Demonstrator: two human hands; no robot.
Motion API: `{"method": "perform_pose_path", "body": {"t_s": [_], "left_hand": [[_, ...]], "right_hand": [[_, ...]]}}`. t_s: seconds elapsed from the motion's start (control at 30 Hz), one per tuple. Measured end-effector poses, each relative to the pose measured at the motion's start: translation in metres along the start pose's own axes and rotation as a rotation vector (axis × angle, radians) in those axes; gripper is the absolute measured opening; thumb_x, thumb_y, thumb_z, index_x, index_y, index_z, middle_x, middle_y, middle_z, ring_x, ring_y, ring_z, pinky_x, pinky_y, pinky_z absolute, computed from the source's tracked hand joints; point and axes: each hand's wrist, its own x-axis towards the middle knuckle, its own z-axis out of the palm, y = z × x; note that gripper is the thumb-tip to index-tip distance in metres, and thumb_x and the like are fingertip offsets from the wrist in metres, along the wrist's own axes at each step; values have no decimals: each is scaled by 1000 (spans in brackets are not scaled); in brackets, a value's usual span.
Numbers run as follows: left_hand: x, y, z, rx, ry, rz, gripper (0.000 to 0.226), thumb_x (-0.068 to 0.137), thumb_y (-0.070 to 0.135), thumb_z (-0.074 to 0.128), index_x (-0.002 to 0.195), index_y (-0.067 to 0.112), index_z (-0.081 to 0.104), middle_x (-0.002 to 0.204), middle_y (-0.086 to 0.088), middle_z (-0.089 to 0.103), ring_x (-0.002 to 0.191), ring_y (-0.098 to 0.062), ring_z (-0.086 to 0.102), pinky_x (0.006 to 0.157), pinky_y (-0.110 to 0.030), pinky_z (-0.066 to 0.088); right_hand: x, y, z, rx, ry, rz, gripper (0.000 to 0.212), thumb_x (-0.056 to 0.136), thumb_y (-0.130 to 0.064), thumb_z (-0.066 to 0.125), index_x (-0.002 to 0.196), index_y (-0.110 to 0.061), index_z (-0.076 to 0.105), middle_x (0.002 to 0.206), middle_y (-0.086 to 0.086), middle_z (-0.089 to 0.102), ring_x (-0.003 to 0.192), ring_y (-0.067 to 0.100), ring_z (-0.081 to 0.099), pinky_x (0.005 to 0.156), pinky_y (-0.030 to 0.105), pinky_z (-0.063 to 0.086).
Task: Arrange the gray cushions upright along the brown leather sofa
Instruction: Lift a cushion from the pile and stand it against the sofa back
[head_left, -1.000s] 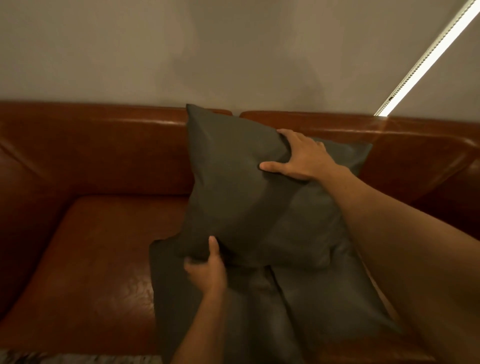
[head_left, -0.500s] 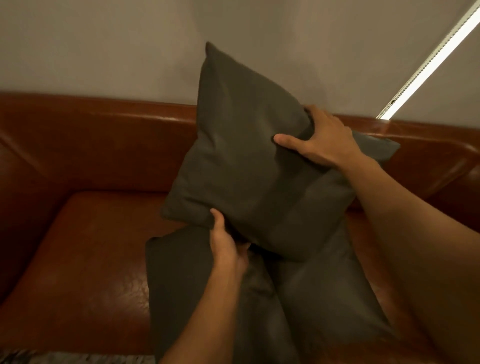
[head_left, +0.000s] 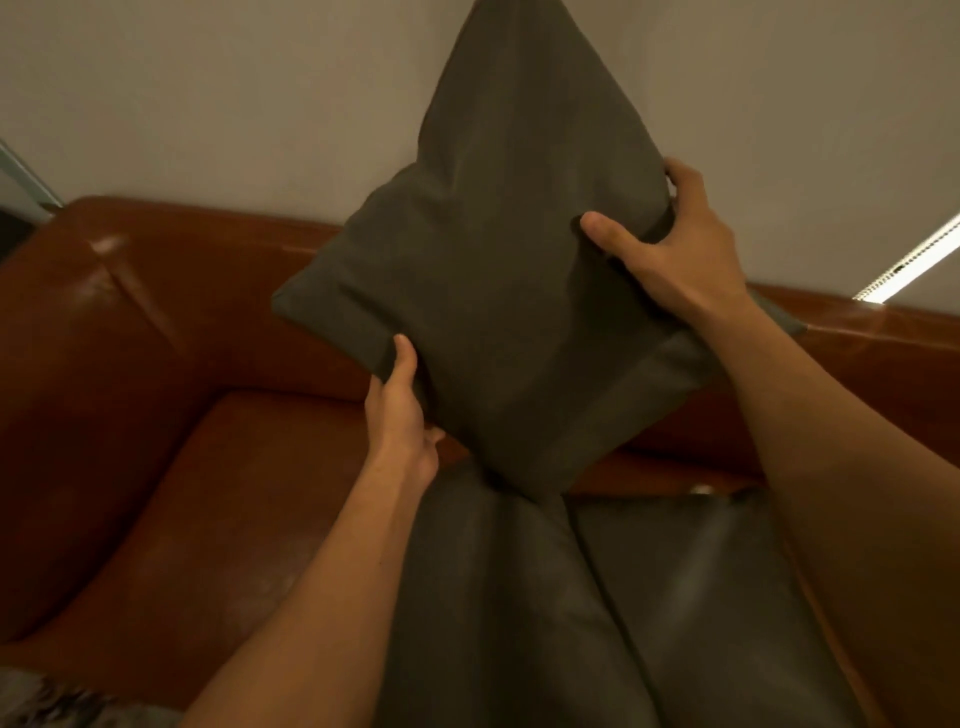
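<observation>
A dark gray cushion (head_left: 498, 291) hangs in the air above the brown leather sofa (head_left: 156, 426), tilted on one corner with its top corner out of frame. My left hand (head_left: 400, 410) grips its lower left edge. My right hand (head_left: 670, 249) holds its upper right edge, thumb across the front. Below it, two more gray cushions lie flat on the seat: one (head_left: 488, 613) in the middle and one (head_left: 696, 603) to its right, partly hidden by my right forearm.
The sofa's left armrest (head_left: 67, 395) and backrest (head_left: 218, 291) wrap a bare stretch of seat at the left. A plain wall rises behind. A bright light strip (head_left: 909, 260) runs at the right. A patterned rug (head_left: 47, 701) shows bottom left.
Both hands have lifted the cushion up off the two lying cushions and turned it onto a corner. The view has shifted left, showing more of the left armrest.
</observation>
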Motion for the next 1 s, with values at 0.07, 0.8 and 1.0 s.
{"method": "perform_pose_path", "body": {"t_s": [0.07, 0.8, 1.0], "left_hand": [[4, 13, -4, -7, -11, 19, 53, 89, 54, 72, 136, 33, 63, 129, 3, 74, 117, -26, 70, 95, -59, 56], [130, 125, -106, 429, -42, 509, 37, 91, 29, 76, 127, 29, 68, 127, 5, 74, 119, -14, 70, 104, -39, 55], [171, 98, -141, 566, -33, 471, 41, 95, 22, 73, 135, 18, 64, 124, 5, 73, 113, -6, 70, 97, -27, 56]], "right_hand": [[4, -12, 8, 0, 13, -18, 106, 64, -80, 69, 152, -33, 34, 146, 1, 55, 132, 23, 54, 111, 41, 43], [-31, 40, 212, 479, -96, 365, 109, 56, -65, 86, 144, -25, 36, 121, -18, 58, 120, 16, 59, 107, 43, 50], [-56, 85, 265, 573, -208, 523, 121, 36, -79, 83, 137, -32, 34, 127, -11, 56, 123, 20, 59, 105, 45, 51]]}}
